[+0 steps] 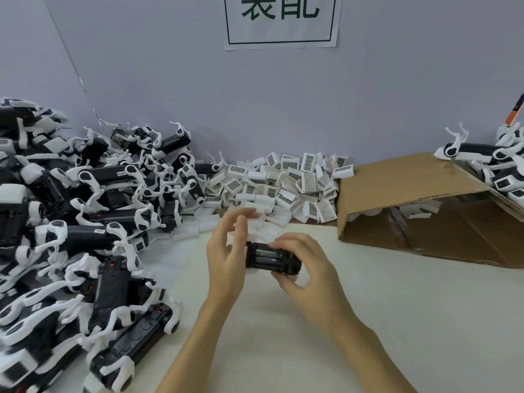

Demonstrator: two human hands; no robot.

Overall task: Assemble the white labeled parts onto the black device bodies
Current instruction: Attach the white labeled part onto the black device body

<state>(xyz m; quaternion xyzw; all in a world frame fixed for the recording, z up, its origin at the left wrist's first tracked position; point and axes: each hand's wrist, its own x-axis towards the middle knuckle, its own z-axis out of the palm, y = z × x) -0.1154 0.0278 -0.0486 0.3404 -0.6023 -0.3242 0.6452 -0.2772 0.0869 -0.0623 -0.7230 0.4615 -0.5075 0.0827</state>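
Workstation, one moment, seen from the head camera.

Item 1: black body (270,258), short block with an open compartment facing up. Held above the bench (354,321), near its middle. Right hand (307,275) grips it, thumb beneath and fingers curled over the top edge, apparently to keep the open face turned toward the person for fitting. No white part is seen on it yet.

Item 2: left hand (226,252), just beside the body's left end. Fingers raised and loosely bent, tips blurred, holding nothing that can be made out; whether the palm touches the body cannot be told. It sits between the body and the pile behind, likely placed to take the next piece.

Item 3: white labelled parts (278,182), loose heap against the back wall, directly beyond the hands. Barcode-style stickers show on many. Presumably kept there for a short reach.

Item 4: heap of black devices with white legs (93,228), filling the left of the bench; probably stock awaiting work.

Item 5: cardboard box (419,205), on its side at right, opening toward the person. More devices (487,157) lie on top of it, well apart from the left heap, perhaps finished units.

Item 6: paper sign (280,21) on the wall.
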